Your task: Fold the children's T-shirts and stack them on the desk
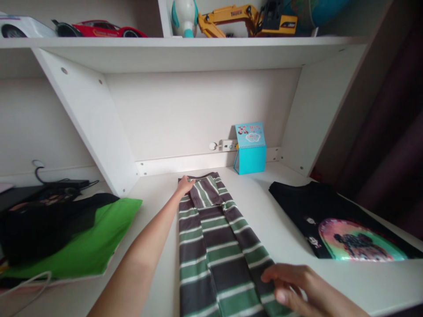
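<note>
A striped shirt [228, 253] in green, dark grey and white lies folded lengthwise on the white desk, its sides turned in over the middle. One short striped flap [205, 192] rests across its far end. At the far left corner my left hand [187, 184] is closed on the shirt's edge, thumb on top. My right hand [294, 284] hovers at or just over the shirt's near right side, fingers loosely bent and apart from the thumb. Whether its fingertips touch the cloth, I cannot tell. The shirt's near end runs out of view.
A folded black T-shirt [297, 207] with a shiny print lies right. Green cloth [122, 220] and black cloth [49, 233] lie left. A blue desk calendar [251, 159] stands by a power socket [228, 145]. The shelf [198, 42] above holds a toy excavator [244, 17] and cars.
</note>
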`<state>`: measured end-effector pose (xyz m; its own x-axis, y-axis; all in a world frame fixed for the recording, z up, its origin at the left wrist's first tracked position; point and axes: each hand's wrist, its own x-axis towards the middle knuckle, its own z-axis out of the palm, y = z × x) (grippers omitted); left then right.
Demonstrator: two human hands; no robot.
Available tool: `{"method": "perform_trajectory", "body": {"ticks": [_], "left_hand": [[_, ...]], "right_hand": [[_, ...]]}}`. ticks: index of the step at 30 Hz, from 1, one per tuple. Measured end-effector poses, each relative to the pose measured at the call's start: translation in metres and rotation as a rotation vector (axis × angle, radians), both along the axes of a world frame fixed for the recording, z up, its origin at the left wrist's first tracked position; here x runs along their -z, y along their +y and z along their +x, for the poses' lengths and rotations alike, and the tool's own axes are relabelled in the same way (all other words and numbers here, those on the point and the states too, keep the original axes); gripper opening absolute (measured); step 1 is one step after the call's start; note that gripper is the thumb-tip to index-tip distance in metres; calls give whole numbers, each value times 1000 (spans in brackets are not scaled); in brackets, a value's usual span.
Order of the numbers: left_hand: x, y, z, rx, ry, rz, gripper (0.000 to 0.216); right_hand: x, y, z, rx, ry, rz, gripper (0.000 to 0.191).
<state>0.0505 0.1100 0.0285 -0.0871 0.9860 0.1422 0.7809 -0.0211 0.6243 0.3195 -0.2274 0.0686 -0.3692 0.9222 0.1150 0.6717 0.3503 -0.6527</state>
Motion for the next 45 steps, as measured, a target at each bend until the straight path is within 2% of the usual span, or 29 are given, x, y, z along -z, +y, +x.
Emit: {"method": "perform_trajectory", "body": {"ticks": [3,5,9,13,17,23,27,29,32,35,37,40,42,45], "left_hand": [[9,-17,-1,59,-11,111,38],[14,-29,1,110,-8,178,30],[21,-44,7,145,4,257,26],[24,-45,8,122,6,306,36],[28,-40,4,91,-2,337,38],[37,-35,4,55,36,372,39],[32,-40,5,43,52,413,41],[27,-46,6,157,100,422,42],[21,-53,7,398,248,224,44],[19,-55,7,456,350,71,51],[19,-54,6,451,372,59,54],[19,-53,6,448,383,42,55],[18,-53,6,448,383,29,55],[17,-54,6,451,380,19,54]], "right_hand": [[-13,49,7,-45,-53,-23,33],[-15,94,5,-84,-112,52,34],[-3,188,-19,-39,-290,240,32],[18,255,-62,18,-366,268,41],[43,292,-86,93,-384,212,49],[71,310,-79,280,-395,73,66],[72,311,-78,279,-396,35,68],[68,311,-78,266,-397,18,69],[59,306,-75,217,-402,-15,70],[46,286,-62,116,-413,-52,74],[39,255,-50,7,-424,-71,79],[34,185,-27,-151,-408,-75,80],[35,129,-10,-178,-398,-90,76],[39,51,11,-122,-389,-48,73]]}}
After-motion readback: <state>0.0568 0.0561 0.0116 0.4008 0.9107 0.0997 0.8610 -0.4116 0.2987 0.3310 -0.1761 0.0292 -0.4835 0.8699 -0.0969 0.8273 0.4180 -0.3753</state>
